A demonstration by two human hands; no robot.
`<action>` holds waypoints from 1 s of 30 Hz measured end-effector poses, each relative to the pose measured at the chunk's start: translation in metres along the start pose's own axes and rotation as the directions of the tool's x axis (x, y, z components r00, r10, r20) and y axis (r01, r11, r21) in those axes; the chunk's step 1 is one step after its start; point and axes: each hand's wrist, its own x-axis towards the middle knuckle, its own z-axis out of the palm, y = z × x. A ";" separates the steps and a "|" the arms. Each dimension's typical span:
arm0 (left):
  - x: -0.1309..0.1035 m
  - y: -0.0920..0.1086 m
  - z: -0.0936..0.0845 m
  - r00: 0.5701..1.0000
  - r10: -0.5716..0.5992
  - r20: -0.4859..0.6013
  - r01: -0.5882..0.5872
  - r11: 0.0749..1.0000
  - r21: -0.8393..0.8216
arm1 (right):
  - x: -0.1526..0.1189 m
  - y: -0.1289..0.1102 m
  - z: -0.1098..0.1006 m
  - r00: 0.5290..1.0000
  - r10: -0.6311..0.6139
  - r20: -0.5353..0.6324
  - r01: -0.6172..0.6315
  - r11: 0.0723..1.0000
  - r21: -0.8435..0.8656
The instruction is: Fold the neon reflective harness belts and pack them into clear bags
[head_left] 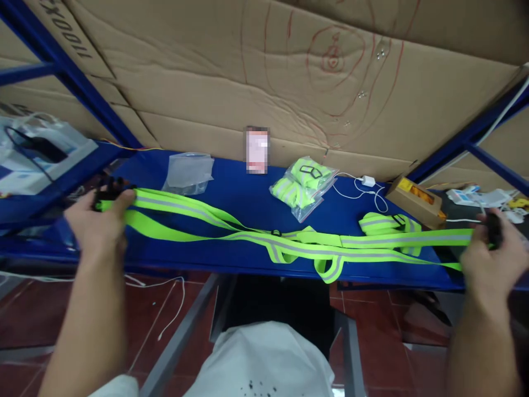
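A neon-green harness of straps with grey stripes (306, 245) is stretched sideways over the blue table (231, 193). My left hand (99, 218) is closed on its left end, where black buckles show. At the far right my right hand (491, 248) grips the other end, with a black piece between the fingers. Two short loops hang from the straps near the middle. Beyond them lies a clear bag of folded green straps (303, 184). A folded green strap bundle (388, 223) rests just behind the right part of the harness.
An empty clear bag (189, 172) lies at the back left. Against the cardboard wall (206, 66) stands a phone-like object (257, 150). A white charger and cable (367, 181) lie beside an open cardboard box (417, 201). A chair (281, 303) stands under the table's front edge.
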 end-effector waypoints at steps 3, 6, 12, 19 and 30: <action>-0.040 0.044 0.019 0.848 0.512 0.136 -0.521 0.853 0.039 | -0.008 -0.045 0.013 0.970 -0.218 0.111 0.211 0.975 0.069; -0.089 0.093 0.044 0.495 0.765 0.412 -0.778 0.601 -0.183 | -0.020 -0.108 0.033 0.850 -0.458 0.260 0.420 0.887 0.191; -0.153 0.144 0.107 0.165 0.776 0.609 -0.903 0.367 -0.223 | -0.045 -0.210 0.077 0.641 -0.672 0.371 0.573 0.740 0.351; -0.161 0.132 0.129 0.067 0.826 0.559 -0.869 0.324 -0.375 | -0.053 -0.234 0.105 0.586 -0.727 0.357 0.600 0.686 0.413; -0.159 0.124 0.131 0.053 0.850 0.524 -0.806 0.347 -0.480 | -0.044 -0.232 0.123 0.519 -0.783 0.342 0.542 0.611 0.577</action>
